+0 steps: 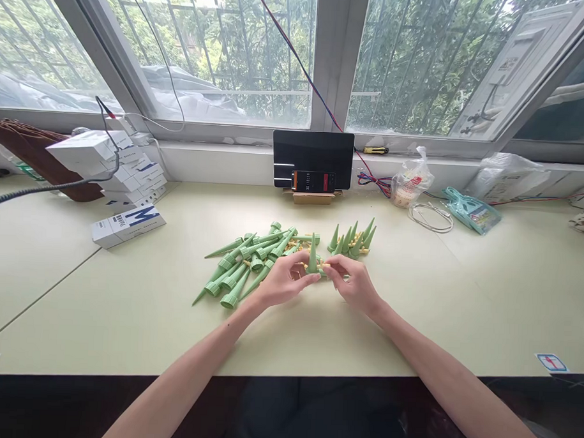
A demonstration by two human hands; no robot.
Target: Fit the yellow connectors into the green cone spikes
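1. Green plastic is front and centre: one tapered, pointed spike (312,255) stands tip-up between the hands, over the near edge of the heap.
2. Left hand (286,281): thumb and fingers drawn in around the spike's wide base, likely because that end offers the firmest grip and leaves the cone free.
3. Right hand (354,285): fingertips pinched narrow on a small yellow plastic fitting (325,266), right against the spike's side; the left seems to be the steadying hand here.
4. Out to the left, a loose heap of capped green plastic spikes (232,298), lying every which way, handy for the left hand.
5. Beyond the right hand, a tight group of upright green spikes with yellow fittings (353,243), standing on their broad ends, probably to keep them apart from the heap.
6. Further back, a black phone with a lit screen (314,181) leans against a dark flat panel (313,149), facing the person, presumably for easy reading.
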